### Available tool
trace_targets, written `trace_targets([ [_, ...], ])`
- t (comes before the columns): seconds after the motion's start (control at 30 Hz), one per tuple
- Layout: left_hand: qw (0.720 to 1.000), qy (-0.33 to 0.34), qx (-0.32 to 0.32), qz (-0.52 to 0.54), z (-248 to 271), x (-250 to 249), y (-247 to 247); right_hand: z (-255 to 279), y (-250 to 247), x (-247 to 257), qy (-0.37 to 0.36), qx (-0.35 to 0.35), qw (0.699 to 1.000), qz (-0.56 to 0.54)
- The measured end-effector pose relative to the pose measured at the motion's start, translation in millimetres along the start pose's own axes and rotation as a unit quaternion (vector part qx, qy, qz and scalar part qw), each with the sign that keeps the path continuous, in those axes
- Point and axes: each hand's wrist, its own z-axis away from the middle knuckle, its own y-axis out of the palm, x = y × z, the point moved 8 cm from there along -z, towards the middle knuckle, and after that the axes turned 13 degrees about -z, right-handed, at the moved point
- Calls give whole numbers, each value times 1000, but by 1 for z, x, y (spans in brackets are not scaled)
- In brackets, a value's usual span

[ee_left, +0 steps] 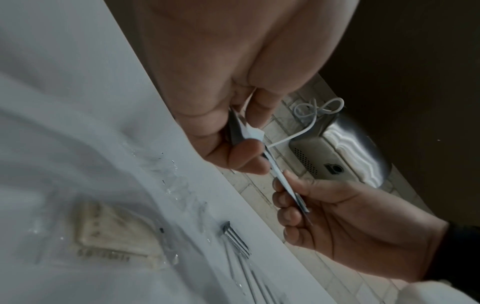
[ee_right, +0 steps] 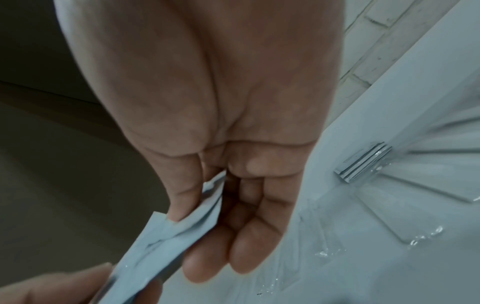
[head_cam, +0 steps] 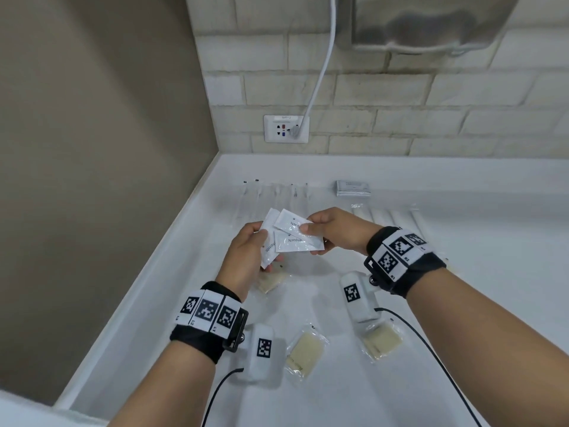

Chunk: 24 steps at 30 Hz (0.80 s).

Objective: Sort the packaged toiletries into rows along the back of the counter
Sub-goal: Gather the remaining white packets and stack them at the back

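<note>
I hold the toothpaste sachets [head_cam: 288, 234] fanned above the worktop [head_cam: 462, 303], both hands pinching them: left hand [head_cam: 246, 252] on the lower ends, right hand [head_cam: 334, 231] on the top ones. I judge it best to square them into one stack, then lay them beside the flat packet stack [head_cam: 352, 188] at the back.
</note>
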Motion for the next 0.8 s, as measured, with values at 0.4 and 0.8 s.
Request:
trace_targets([
  [0.4,999,-6,37,-9,15,-11,66,39,-47,-3,-21,-1,1000,5],
  [0.8,1000,-22,18,-3,28,-8,99,74,-108,-11,-44,-79,993,75],
])
